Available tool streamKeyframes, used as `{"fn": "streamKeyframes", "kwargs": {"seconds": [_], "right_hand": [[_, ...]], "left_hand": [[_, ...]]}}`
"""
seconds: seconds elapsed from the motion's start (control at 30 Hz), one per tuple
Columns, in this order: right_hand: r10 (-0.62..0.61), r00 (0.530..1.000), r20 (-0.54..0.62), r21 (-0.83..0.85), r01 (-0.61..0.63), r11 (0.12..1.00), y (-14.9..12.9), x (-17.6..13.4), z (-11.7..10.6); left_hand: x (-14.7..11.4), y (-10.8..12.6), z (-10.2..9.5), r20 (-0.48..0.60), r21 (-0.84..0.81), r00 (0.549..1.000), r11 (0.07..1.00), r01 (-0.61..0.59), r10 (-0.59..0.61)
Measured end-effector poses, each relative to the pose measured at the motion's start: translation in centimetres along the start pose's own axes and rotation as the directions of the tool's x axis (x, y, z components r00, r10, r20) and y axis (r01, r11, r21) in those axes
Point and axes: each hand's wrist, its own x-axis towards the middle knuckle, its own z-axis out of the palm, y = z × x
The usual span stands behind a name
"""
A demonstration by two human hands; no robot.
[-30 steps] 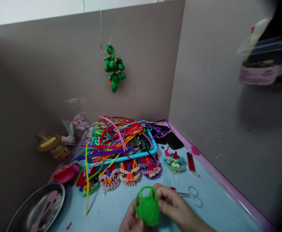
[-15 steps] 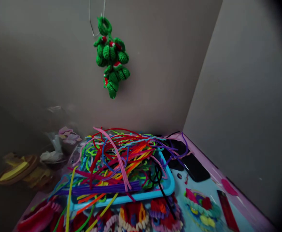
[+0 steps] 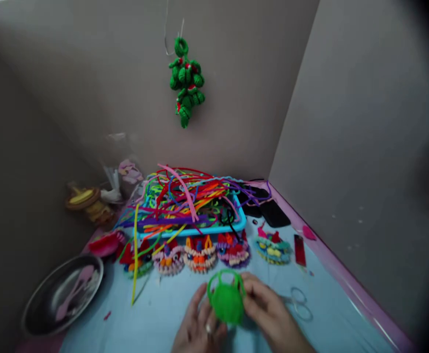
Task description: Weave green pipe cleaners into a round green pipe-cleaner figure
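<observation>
A bright green fuzzy piece [image 3: 228, 303], seemingly bent from pipe cleaners, has a rounded body and open loops along its top. My right hand [image 3: 264, 306] pinches its right edge between thumb and fingers. On the other side, my left hand [image 3: 200, 323], wearing a ring, curls its fingers against the lower left of the piece. Scissors [image 3: 299, 305] lie just right of my right hand. Beyond the hands sits a row of colourful fuzzy faces, among them an orange and cream one [image 3: 200, 255] and a purple one [image 3: 232, 249].
A blue tray [image 3: 218, 229] overflows with pipe cleaners [image 3: 185, 193]. At left stands a metal bowl [image 3: 31, 299] holding a pink tool [image 3: 73, 291]. Black phone-like slabs [image 3: 274, 214] and a red-and-black item [image 3: 299, 251] lie right. A green crocheted bunch [image 3: 185, 83] hangs above.
The view has tilted down and pulled back. Both my hands with the green piece, the scissors and the metal bowl have come into sight.
</observation>
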Motion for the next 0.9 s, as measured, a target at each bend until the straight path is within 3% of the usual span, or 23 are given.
{"fn": "streamKeyframes", "kwargs": {"seconds": [0.1,0.17,0.27,0.4,0.57,0.77,0.9], "right_hand": [[-0.004,0.992,-0.126,0.118,0.019,0.993,0.1,0.4,0.6],[-0.041,0.984,-0.172,0.122,0.063,0.991,0.4,0.6,0.9],[-0.171,0.966,-0.192,0.020,0.179,0.984,0.4,0.5,1.4],[-0.264,0.955,-0.134,-0.098,0.253,0.963,-0.3,0.0,2.4],[-0.272,0.961,-0.050,-0.248,0.251,0.936,-1.3,-0.3,3.6],[-0.234,0.971,-0.043,-0.294,0.211,0.932,-2.0,0.4,4.6],[-0.291,0.957,-0.011,-0.291,0.276,0.916,-1.7,1.3,4.6]], "left_hand": [[-1.0,0.8,1.2,-0.113,0.105,0.976,0.979,-0.176,0.187],[-1.2,1.7,1.9,-0.186,0.218,0.931,0.937,-0.273,0.314],[-1.3,2.5,2.3,-0.125,0.342,0.903,0.872,-0.350,0.412],[-1.5,2.7,2.4,-0.001,0.398,0.910,0.835,-0.380,0.415],[-2.1,2.6,2.9,0.148,0.398,0.891,0.799,-0.451,0.429],[-1.7,2.4,2.3,0.119,0.417,0.873,0.774,-0.477,0.474],[-1.2,2.3,1.6,0.127,0.429,0.887,0.781,-0.453,0.445]]}}
